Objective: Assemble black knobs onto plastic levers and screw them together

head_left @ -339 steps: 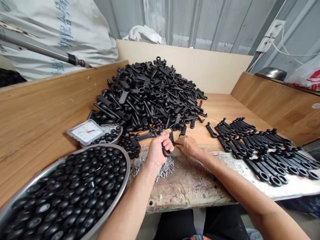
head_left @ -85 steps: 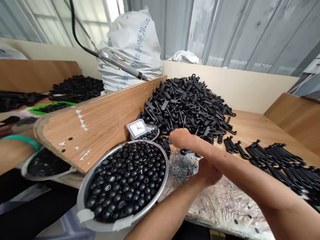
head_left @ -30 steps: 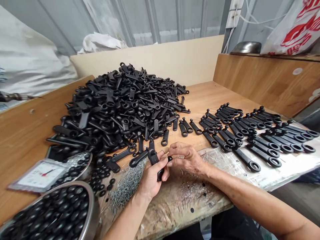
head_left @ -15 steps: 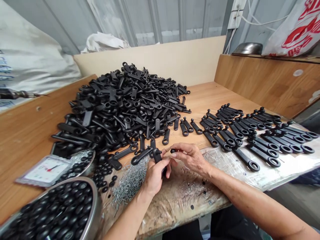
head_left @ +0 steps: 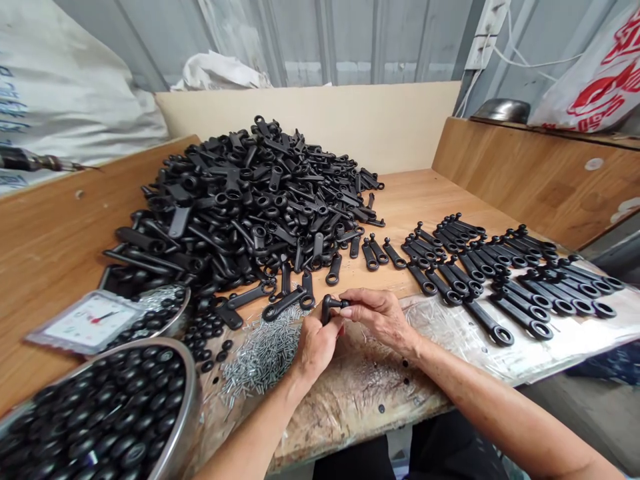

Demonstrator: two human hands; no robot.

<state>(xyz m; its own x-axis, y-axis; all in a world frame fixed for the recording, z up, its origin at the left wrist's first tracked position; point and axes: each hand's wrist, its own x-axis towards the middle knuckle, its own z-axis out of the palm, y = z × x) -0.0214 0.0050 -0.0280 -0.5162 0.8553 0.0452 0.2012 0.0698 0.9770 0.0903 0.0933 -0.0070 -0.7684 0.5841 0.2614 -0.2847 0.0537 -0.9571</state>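
Observation:
My left hand (head_left: 315, 347) is closed around a black plastic crank arm (head_left: 327, 307), whose rounded end shows above the fingers; the rest is hidden in the grip. My right hand (head_left: 383, 321) pinches a small black knob (head_left: 345, 304) against the side of that end, where a short stem points right. Whether the knob is seated there I cannot tell. Just left of my left hand lies a heap of small metal pins (head_left: 263, 360). Loose black crank arms (head_left: 285, 305) rest behind the pins.
A large pile of black crank arms (head_left: 245, 200) fills the back left. Rows of arms with knobs (head_left: 470, 267) lie on the right. A metal bowl of black knobs (head_left: 193, 393) stands front left, beside a smaller bowl (head_left: 186, 310) and a square dial (head_left: 85, 320).
My right hand has brought the knob left against the arm's end. My left hand has turned the arm so that its stem points right. The camera view has shifted slightly.

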